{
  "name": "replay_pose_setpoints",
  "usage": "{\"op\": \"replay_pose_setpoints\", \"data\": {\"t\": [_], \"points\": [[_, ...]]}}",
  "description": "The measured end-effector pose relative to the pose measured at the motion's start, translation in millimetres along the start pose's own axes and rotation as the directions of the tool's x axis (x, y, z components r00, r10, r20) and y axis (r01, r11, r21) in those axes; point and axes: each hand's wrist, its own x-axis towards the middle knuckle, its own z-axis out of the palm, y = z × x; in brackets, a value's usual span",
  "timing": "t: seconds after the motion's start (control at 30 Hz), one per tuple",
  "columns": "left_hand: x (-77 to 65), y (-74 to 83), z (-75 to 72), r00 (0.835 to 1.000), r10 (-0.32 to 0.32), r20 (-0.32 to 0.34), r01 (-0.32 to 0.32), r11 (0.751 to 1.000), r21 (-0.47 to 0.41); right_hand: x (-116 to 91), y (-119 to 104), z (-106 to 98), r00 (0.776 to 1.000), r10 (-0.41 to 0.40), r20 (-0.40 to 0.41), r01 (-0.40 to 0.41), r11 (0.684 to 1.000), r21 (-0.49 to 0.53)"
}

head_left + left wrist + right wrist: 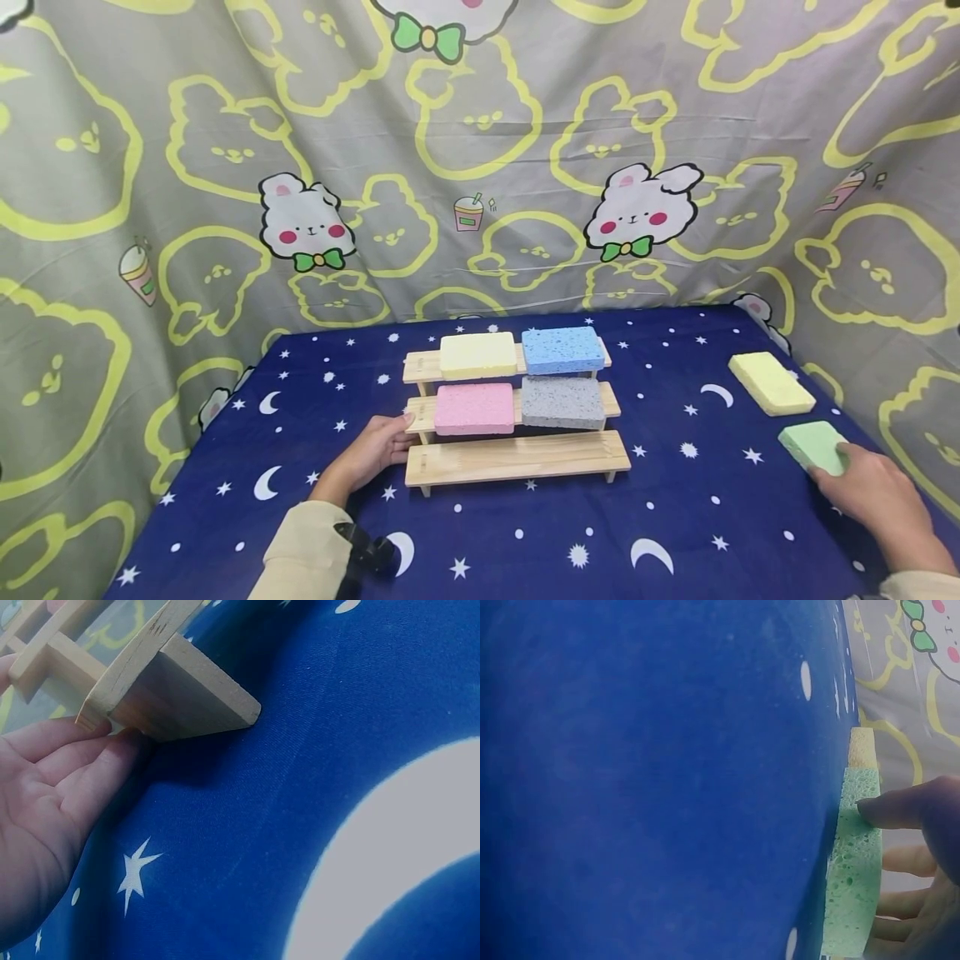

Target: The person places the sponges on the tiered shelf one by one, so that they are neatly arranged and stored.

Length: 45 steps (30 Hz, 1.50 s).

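A three-step wooden rack (517, 457) stands mid-table. My left hand (381, 450) holds its left end, the thumb at the middle step and other fingers lower; the left wrist view shows fingertips against the wood (142, 675). On the top step lie a pale yellow sponge (477, 354) and a blue sponge (562, 349). The middle step carries a pink sponge (474, 408) and a grey sponge (562, 402). At the far right my right hand (881, 492) grips a green sponge (813, 446) between thumb and fingers. In the right wrist view the green sponge (853, 862) is seen edge-on.
Behind the green sponge, another yellow sponge (771, 383) lies on the dark blue cloth (540, 533) printed with moons and stars. A grey curtain (480, 125) with cartoon animals hangs behind the table and along both sides.
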Motion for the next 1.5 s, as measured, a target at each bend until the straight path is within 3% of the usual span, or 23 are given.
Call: {"op": "replay_pose_setpoints", "data": {"t": [0.43, 0.8, 1.1, 1.33, 1.5], "points": [[2.1, -1.6, 0.8, 1.0, -0.017, -0.016, 0.016, 1.0, -0.012, -5.8, -1.6, 2.1, 0.999, -0.022, -0.031, 0.022, 1.0, -0.005], [1.6, -0.7, 0.3, 1.0, -0.01, -0.018, 0.009, 1.0, -0.007, -12.4, -13.6, -4.0, 0.995, -0.089, -0.044, 0.09, 0.995, 0.03], [0.9, -1.5, 1.9, 1.0, -0.02, -0.024, 0.019, 1.0, -0.018, -21.7, -36.9, -6.8, 0.963, -0.255, -0.081, 0.26, 0.964, 0.049], [0.6, -1.4, 2.6, 1.0, -0.018, -0.025, 0.018, 1.0, -0.006, -33.4, -61.5, -10.2, 0.929, -0.323, -0.179, 0.344, 0.934, 0.101], [0.6, -1.4, 3.0, 0.999, -0.021, -0.029, 0.021, 1.0, -0.003, -47.3, -83.9, -14.8, 0.889, -0.371, -0.27, 0.413, 0.902, 0.121]]}}
